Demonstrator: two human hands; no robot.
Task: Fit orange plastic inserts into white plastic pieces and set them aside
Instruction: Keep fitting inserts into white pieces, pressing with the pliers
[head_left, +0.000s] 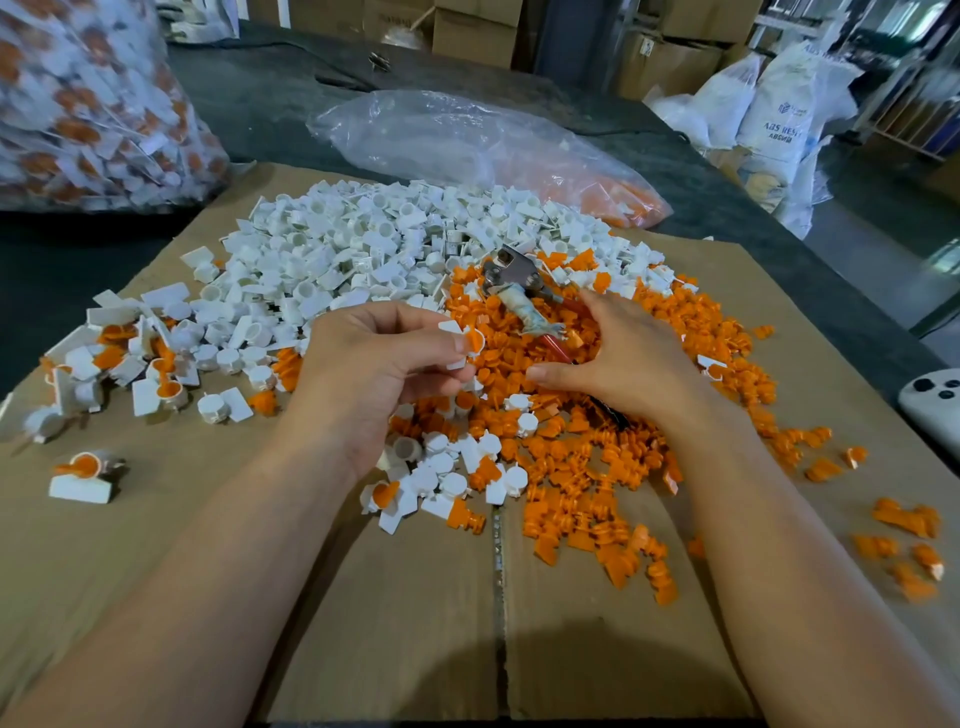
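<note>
**Left hand pinches a fitted piece above the heaps**

The left hand (384, 364) holds a small white plastic piece with a flat tab (453, 332) just above the brown cardboard sheet (405, 623). Its thumb and fingertips are curled and clamped on the piece, and a round orange plastic insert (475, 340) sits in the piece's cup. The right hand (623, 358) lies palm down on the loose heap of orange plastic inserts (587, 499), fingers spread apart, thumb straight, holding nothing that shows. Just beyond it, a metal plier-like tool with red handles (511, 273) lies on the inserts.

A heap of white plastic pieces (353, 249) covers the far left part of the cardboard and touches the orange heap. Toward the left edge lies a scatter of white pieces already carrying orange inserts (156, 374). Behind the cardboard, a clear plastic bag holding orange parts (467, 140) lies on the dark table (270, 93). A large clear bag packed with white and orange parts (88, 104) stands at far left.
</note>
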